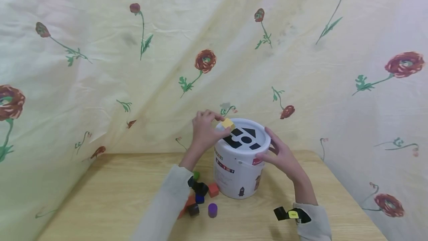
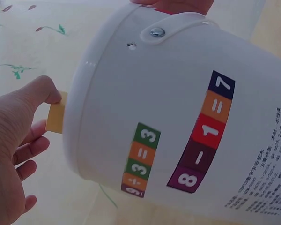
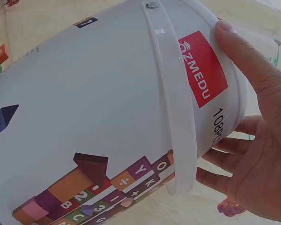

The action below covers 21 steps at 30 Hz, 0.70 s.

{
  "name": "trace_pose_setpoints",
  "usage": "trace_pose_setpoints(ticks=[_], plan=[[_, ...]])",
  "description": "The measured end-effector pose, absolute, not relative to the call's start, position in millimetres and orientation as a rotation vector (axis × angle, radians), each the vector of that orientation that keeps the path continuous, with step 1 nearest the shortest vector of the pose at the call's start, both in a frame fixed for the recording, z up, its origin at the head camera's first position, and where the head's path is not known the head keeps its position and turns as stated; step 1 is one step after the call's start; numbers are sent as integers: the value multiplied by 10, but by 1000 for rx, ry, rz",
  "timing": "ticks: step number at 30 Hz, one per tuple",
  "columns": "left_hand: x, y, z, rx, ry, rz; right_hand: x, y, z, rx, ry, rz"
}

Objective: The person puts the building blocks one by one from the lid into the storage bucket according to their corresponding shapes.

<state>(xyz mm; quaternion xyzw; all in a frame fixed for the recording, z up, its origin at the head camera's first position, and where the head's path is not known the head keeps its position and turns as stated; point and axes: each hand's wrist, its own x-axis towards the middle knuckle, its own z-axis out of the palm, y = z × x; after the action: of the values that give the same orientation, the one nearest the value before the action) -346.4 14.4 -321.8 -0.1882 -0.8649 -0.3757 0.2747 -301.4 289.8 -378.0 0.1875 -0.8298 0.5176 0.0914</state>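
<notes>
Small wooden blocks [image 1: 204, 198], cubes and a purple cylinder [image 1: 212, 209], lie on the pale wood table [image 1: 110, 200] before the smooth white plastic bucket [image 1: 239, 174], which the right hand [image 1: 282, 155] steadies with straight fingers while the left hand [image 1: 204, 131] pinches a yellow block [image 1: 228, 123] on its shape-cut lid [image 1: 249, 138], floral cloth [image 1: 133, 47] behind.

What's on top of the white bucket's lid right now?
A yellow cube block, pinched by the left hand, sits on the white bucket lid beside its black shape cut-outs. The bucket's inside is hidden by the lid.
</notes>
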Motion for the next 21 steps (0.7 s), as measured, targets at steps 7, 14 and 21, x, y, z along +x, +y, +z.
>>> trace_pose_setpoints(ticks=[7,14,21], plan=[[-3479,255,-3252,-476,-2341,-1010,-3005,2883,-3780,548,-2473,1527],[-3512,351,-3277,-467,-2387,-983,-2987,2889,-3777,538,-2476,1537],[-3531,382,-3264,-458,-2415,-952,-3005,2891,-3772,545,-2479,1538]])
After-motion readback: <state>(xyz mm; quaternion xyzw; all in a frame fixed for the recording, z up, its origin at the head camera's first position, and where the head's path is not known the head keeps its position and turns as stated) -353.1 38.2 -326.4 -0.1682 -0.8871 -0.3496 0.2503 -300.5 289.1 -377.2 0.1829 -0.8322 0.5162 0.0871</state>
